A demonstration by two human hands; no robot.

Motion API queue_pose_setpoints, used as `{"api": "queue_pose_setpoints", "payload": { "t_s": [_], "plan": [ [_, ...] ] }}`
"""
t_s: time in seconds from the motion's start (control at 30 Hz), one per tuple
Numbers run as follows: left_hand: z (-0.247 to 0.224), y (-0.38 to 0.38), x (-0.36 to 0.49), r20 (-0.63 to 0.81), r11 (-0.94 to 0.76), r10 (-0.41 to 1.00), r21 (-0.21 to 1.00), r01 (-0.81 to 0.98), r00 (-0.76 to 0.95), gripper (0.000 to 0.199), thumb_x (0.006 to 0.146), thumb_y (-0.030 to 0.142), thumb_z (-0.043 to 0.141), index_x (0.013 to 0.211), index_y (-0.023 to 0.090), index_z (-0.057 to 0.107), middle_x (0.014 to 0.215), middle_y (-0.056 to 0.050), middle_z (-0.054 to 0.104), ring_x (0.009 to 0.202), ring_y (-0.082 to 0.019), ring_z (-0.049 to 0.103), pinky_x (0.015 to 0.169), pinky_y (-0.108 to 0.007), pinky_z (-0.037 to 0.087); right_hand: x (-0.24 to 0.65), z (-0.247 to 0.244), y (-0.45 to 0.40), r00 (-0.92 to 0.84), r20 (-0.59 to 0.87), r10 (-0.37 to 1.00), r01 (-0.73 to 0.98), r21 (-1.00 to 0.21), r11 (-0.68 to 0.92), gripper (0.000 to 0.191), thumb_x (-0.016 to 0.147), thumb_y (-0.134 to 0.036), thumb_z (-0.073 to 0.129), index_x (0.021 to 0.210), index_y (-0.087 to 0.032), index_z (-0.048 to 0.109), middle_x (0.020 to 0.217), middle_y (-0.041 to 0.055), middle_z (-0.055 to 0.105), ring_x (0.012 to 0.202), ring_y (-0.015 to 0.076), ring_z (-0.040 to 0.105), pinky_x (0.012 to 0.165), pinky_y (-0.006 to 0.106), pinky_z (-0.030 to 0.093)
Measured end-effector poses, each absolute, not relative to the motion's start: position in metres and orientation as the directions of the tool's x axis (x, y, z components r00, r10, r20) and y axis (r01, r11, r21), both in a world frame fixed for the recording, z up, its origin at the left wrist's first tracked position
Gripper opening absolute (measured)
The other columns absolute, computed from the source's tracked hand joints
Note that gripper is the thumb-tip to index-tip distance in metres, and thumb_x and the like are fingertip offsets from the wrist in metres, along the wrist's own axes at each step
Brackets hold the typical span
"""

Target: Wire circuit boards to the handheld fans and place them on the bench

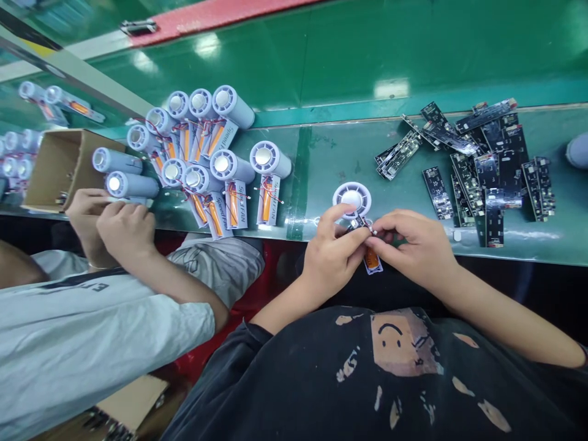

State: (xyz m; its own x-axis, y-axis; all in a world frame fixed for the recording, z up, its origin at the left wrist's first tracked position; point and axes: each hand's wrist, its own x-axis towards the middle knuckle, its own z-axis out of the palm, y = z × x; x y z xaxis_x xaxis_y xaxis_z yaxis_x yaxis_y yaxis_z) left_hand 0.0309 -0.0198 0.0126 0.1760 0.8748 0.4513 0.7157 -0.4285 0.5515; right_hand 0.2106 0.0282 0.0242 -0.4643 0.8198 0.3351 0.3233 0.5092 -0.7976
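Note:
In front of me is a small handheld fan (351, 195) with a pale lilac round head and an open handle that shows an orange battery (372, 260). My left hand (331, 250) is closed around the fan's handle, its thumb and fingers pressing a small black circuit board (359, 223) there. The fingers of my right hand (416, 246) pinch a tiny white wire connector (374, 232) at the board's side. Fingertips hide part of the board and the wires.
Black circuit boards (503, 162) lie heaped on the green bench (331, 153) to the right. Several fans with orange batteries (231, 202) stand to the left. Beyond them, a co-worker's hands (124, 229) are at a fan beside a cardboard box (68, 165).

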Motion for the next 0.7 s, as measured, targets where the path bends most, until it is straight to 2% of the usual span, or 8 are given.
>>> {"api": "queue_pose_setpoints", "payload": {
  "t_s": [0.07,0.17,0.23,0.33,0.43,0.53,0.63,0.7],
  "plan": [
    [0.012,-0.019,0.030,0.464,-0.437,0.868,0.540,0.719,0.179,0.011,0.097,0.021,0.057,0.105,0.021,0.065,0.132,-0.009,0.048,0.079,-0.009,0.060,0.072,-0.030,0.059,0.211,0.024,0.029,-0.451,0.328,0.830,0.321,-0.808,0.494,0.007,0.089,-0.021,0.064,0.084,-0.021,0.067,0.077,0.0003,0.069,0.066,0.0132,0.060,0.060,0.026,0.047],
    [0.015,-0.019,0.027,0.461,-0.424,0.873,0.559,0.713,0.158,0.010,0.097,0.022,0.057,0.104,0.021,0.065,0.129,-0.009,0.048,0.095,-0.015,0.061,0.076,-0.030,0.059,0.212,0.022,0.031,-0.435,0.306,0.846,0.284,-0.846,0.452,0.012,0.091,-0.021,0.060,0.085,-0.022,0.070,0.080,0.0014,0.071,0.074,0.0154,0.063,0.069,0.029,0.051],
    [0.018,-0.018,0.025,0.448,-0.410,0.882,0.572,0.711,0.148,0.010,0.098,0.026,0.058,0.101,0.021,0.065,0.128,-0.009,0.048,0.094,-0.015,0.061,0.075,-0.030,0.059,0.213,0.019,0.033,-0.422,0.278,0.863,0.212,-0.895,0.392,0.012,0.091,-0.024,0.063,0.085,-0.023,0.073,0.085,0.0026,0.073,0.081,0.0167,0.066,0.075,0.031,0.054],
    [0.019,-0.018,0.024,0.417,-0.385,0.898,0.585,0.714,0.142,0.014,0.095,0.034,0.063,0.095,0.019,0.063,0.131,-0.008,0.047,0.073,-0.007,0.055,0.068,-0.027,0.057,0.213,0.013,0.035,-0.448,0.122,0.886,0.052,-0.985,0.162,0.014,0.089,-0.035,0.070,0.088,-0.023,0.076,0.090,0.0042,0.074,0.081,0.0170,0.067,0.075,0.033,0.056],
    [0.018,-0.018,0.027,0.396,-0.359,0.909,0.578,0.733,0.133,0.016,0.090,0.031,0.070,0.089,0.018,0.060,0.132,-0.009,0.047,0.066,-0.005,0.051,0.064,-0.027,0.055,0.212,0.008,0.038,-0.485,-0.091,0.870,-0.052,-0.990,-0.133,0.029,0.085,-0.049,0.074,0.089,-0.021,0.075,0.078,0.0026,0.070,0.065,0.0137,0.062,0.064,0.031,0.055],
    [0.015,-0.018,0.030,0.394,-0.349,0.910,0.562,0.750,0.129,0.005,0.092,0.018,0.063,0.095,0.019,0.060,0.132,-0.009,0.047,0.070,-0.006,0.054,0.065,-0.027,0.055,0.211,0.008,0.039,-0.418,-0.082,0.905,-0.065,-0.991,-0.120,0.033,0.081,-0.052,0.077,0.085,-0.020,0.074,0.083,0.0031,0.070,0.066,0.0117,0.059,0.064,0.029,0.055],
    [0.013,-0.017,0.032,0.413,-0.358,0.901,0.526,0.771,0.136,0.020,0.093,0.011,0.054,0.107,0.022,0.063,0.131,-0.008,0.048,0.080,-0.010,0.058,0.070,-0.028,0.055,0.210,0.009,0.039,-0.415,-0.050,0.908,-0.062,-0.995,-0.083,0.031,0.083,-0.050,0.075,0.089,-0.020,0.074,0.088,0.0036,0.071,0.068,0.0113,0.061,0.065,0.028,0.055],
    [0.012,-0.016,0.032,0.429,-0.367,0.892,0.507,0.780,0.141,0.017,0.094,0.012,0.054,0.103,0.022,0.065,0.130,-0.009,0.048,0.090,-0.015,0.059,0.073,-0.030,0.054,0.209,0.008,0.039,-0.433,-0.069,0.899,-0.076,-0.991,-0.113,0.031,0.084,-0.050,0.074,0.091,-0.019,0.073,0.083,0.0028,0.071,0.066,0.0112,0.061,0.063,0.027,0.055]
  ]
}}
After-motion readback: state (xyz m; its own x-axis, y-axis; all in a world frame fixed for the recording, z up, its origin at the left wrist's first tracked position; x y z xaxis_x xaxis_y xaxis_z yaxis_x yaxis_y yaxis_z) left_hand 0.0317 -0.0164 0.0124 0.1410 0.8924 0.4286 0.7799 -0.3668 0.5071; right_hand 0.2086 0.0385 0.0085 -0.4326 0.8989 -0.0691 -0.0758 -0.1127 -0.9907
